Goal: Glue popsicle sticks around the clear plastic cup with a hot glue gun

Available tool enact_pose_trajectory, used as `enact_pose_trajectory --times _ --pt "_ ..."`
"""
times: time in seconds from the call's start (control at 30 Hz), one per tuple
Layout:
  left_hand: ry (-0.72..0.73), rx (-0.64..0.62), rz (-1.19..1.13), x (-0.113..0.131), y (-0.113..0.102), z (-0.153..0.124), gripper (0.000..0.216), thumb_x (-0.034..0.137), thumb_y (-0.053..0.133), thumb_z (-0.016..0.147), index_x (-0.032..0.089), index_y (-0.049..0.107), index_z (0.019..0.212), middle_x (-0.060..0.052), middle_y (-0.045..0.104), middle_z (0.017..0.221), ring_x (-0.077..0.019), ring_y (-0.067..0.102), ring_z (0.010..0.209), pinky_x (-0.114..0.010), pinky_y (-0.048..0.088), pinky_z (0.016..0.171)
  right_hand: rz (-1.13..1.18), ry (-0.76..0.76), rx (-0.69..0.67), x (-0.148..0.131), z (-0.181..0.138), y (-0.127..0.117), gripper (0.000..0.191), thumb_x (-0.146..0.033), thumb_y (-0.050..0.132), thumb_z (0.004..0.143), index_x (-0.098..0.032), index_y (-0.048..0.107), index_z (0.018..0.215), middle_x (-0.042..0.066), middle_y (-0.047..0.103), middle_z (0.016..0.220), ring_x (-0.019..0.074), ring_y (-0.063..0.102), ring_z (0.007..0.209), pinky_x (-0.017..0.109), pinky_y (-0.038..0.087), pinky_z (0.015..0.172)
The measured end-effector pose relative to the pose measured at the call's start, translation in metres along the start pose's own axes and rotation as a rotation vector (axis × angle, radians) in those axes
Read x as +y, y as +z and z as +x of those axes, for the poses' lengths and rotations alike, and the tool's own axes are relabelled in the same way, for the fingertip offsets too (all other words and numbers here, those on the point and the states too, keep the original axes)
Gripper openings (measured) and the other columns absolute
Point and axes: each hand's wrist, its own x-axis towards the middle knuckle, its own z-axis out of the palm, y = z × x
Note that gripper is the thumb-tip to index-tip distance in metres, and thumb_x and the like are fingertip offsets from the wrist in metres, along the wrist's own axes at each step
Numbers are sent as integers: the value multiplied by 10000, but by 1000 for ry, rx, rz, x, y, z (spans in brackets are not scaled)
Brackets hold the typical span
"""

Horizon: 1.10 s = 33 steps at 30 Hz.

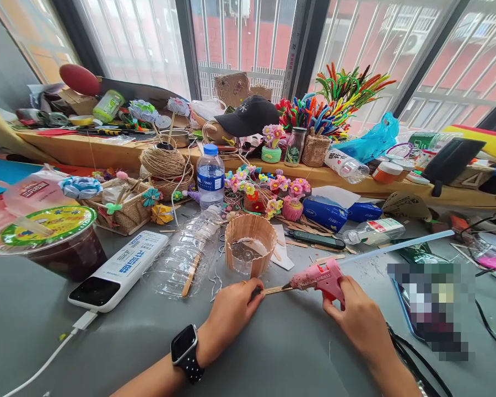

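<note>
A short wooden craft stick (278, 289) is pinched at its left end by my left hand (235, 309). My right hand (357, 314) grips a pink hot glue gun (320, 278), whose dark nozzle touches or nearly touches the stick's right end. A long translucent glue stick (400, 243) juts from the back of the gun. Just beyond my left hand stands a round holder (251, 242), its clear plastic body ringed with upright wooden sticks. To its left lies a cut clear plastic bottle (186, 256) with a wooden stick showing at it.
A white power bank (119, 270) with a cable and a lidded cup of dark drink (62, 248) are on the left. A green-handled cutter (316, 239) lies behind the glue gun. Black cables (417, 353) run at the right, near a blurred-out object (434, 309). Crafts crowd the back ledge.
</note>
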Motion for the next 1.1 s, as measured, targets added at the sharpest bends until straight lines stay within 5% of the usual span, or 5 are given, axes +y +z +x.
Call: enact_pose_trajectory --times 1.1 --pt "-19 -19 22 1 -1 1 195 312 424 831 242 568 941 8 619 670 -142 576 609 -195 343 533 9 -29 44 0 2 -5 101 -245 365 765 -191 450 766 20 556 658 124 507 470 239 389 435"
